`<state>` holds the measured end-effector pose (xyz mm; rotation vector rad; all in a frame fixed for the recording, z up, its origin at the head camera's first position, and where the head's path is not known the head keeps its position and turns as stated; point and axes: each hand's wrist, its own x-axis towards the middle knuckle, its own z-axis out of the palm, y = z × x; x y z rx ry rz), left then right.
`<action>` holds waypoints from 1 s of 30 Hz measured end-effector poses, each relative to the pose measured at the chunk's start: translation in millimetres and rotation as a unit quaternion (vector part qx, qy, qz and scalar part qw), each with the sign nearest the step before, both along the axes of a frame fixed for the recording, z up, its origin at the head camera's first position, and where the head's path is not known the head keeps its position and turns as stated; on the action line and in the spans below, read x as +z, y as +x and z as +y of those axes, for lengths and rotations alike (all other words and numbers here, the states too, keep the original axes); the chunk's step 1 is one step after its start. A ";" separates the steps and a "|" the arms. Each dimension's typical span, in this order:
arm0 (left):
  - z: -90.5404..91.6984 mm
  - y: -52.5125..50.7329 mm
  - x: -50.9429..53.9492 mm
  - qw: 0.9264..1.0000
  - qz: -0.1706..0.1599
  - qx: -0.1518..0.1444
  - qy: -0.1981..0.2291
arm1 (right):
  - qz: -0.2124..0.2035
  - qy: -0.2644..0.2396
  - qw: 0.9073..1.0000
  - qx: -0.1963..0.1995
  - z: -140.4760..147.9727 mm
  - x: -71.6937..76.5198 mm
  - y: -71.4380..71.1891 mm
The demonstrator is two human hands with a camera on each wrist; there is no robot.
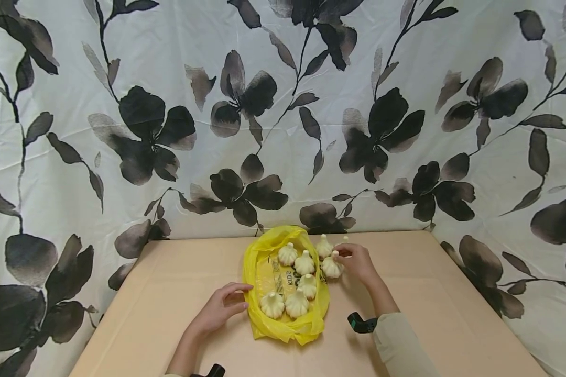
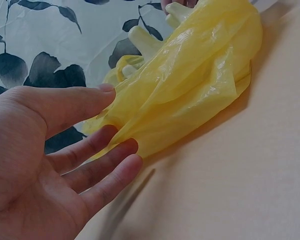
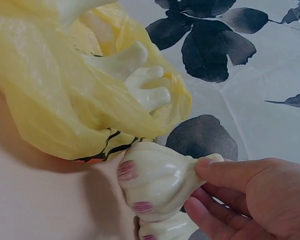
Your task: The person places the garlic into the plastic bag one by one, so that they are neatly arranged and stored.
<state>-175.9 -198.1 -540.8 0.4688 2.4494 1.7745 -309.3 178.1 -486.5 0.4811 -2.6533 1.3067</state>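
An open yellow plastic bag [image 1: 252, 272] lies on the table with several white garlic bulbs [image 1: 296, 303] inside it. The left hand [image 1: 217, 309] is at the bag's left side; its fingers, nearly straight, touch the yellow plastic [image 2: 190, 100] in the left wrist view. Right of the bag, the right hand [image 1: 358, 262] pinches a garlic bulb [image 1: 332, 267] by its stem. The right wrist view shows this bulb [image 3: 157, 180], with purple-pink marks, between the thumb and fingers of the right hand [image 3: 255, 195]. Another bulb [image 3: 170, 227] is partly hidden below it.
Beyond the bag's right edge stands another bulb [image 1: 324, 246], and a small tip of one more shows behind the right hand. The beige table [image 1: 170, 272] ends at a pale cloth [image 1: 311, 209] printed with dark flowers. Black devices are worn at both wrists.
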 end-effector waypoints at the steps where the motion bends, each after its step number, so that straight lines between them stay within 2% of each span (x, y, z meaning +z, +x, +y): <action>1: -0.2 0.4 0.3 1.000 0.000 -0.002 0.000 | 0.002 0.000 1.000 -0.003 0.1 1.8 2.0; 8: -3.0 3.5 2.2 1.000 -0.006 -0.010 -0.003 | 0.026 -0.003 1.000 0.001 -1.0 12.4 16.0; 16: -1.3 4.6 1.9 1.000 -0.006 -0.007 -0.003 | 0.045 0.000 0.999 0.013 -0.6 21.9 22.2; 24: -0.4 6.8 1.5 1.000 -0.013 -0.003 -0.006 | 0.032 -0.006 0.999 0.016 -8.2 34.7 29.0; 30: 0.3 7.4 1.4 1.000 -0.012 -0.001 -0.010 | 0.037 -0.020 0.998 0.039 -18.0 38.9 28.9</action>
